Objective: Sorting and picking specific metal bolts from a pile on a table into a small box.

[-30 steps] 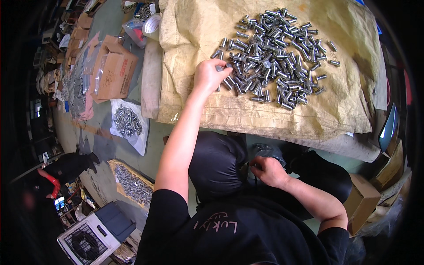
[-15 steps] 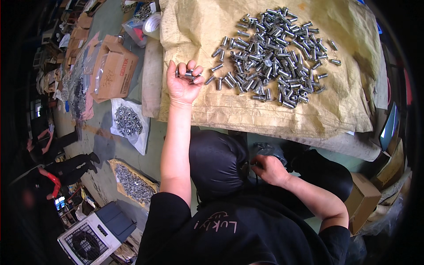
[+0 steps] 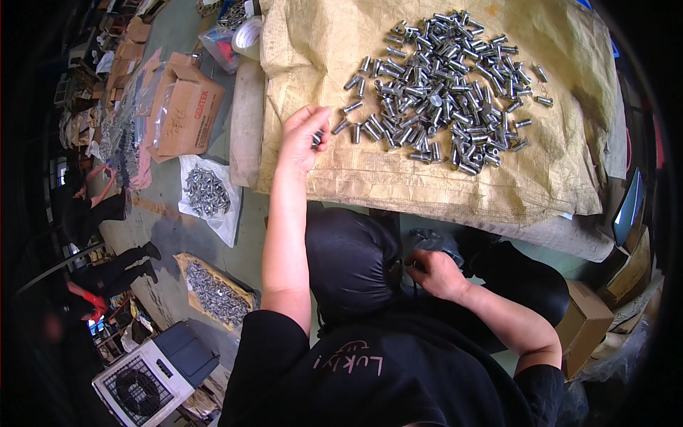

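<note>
My left hand (image 3: 304, 135) is raised over the left front of the table, its fingers curled round shiny metal flanged sleeves; part of one sleeve (image 3: 318, 137) shows under the fingers, and the others are hidden. Just right of it lies a loose heap of similar sleeves (image 3: 445, 92), with a few strays at its left edge. All of them rest on a creased tan woven sheet (image 3: 562, 156) over the table. My right hand (image 3: 437, 274) stays low by my lap, thumb and fingers closed together beside a clear plastic bag (image 3: 442, 243). What it holds, if anything, is hidden.
On the floor to the left stand an open cardboard box (image 3: 186, 117), a white bag of metal parts (image 3: 206, 196) and a yellow-edged sack of parts (image 3: 215, 292). A fan unit (image 3: 142, 381) is at lower left. Another carton (image 3: 587, 320) stands right. Two people are far left.
My left hand has turned over and its fingers have closed further, covering most of the sleeves that showed in the open palm. My right hand has hardly moved.
</note>
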Motion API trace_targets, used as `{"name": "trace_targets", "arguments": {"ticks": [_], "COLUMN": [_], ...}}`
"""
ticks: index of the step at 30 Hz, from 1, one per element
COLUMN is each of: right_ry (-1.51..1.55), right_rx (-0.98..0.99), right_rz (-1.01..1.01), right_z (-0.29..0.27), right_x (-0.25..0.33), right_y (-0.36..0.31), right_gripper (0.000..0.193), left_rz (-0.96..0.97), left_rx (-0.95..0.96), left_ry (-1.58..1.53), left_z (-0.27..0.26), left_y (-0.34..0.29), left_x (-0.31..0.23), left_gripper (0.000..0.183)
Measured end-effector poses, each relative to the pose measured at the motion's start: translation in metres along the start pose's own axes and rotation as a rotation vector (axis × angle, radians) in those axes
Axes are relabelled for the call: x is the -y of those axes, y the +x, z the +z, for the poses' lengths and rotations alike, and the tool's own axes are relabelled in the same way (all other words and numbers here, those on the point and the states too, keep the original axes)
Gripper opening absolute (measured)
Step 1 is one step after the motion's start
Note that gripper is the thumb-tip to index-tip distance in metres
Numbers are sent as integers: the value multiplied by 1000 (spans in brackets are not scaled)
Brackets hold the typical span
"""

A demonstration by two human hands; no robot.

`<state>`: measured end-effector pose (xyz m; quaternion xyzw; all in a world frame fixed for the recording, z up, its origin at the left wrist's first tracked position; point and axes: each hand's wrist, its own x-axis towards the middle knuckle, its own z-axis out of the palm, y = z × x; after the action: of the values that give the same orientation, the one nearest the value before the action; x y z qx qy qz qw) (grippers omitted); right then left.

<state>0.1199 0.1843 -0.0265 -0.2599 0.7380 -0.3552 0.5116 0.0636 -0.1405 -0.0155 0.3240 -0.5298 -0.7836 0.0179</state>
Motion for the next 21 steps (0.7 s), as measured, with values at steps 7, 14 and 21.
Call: {"name": "trace_targets", "arguments": {"ticks": [7,14,21], "right_ry": [-12,-18,1], "right_rx": [22,31,7], "right_rz": [12,17,16], "right_z": [-1,-1,0], "right_x": [3,2,1], "right_y": [0,-1,-1], "right_gripper": [24,24,24], "left_rz": [212,153,528], "left_rx": [-128,-223,-185], "left_ry": [1009,1572,725], "left_z": [30,49,27], "left_y": [-2,-9,-5], "left_x": [12,10,15], "left_gripper": [17,21,13]}}
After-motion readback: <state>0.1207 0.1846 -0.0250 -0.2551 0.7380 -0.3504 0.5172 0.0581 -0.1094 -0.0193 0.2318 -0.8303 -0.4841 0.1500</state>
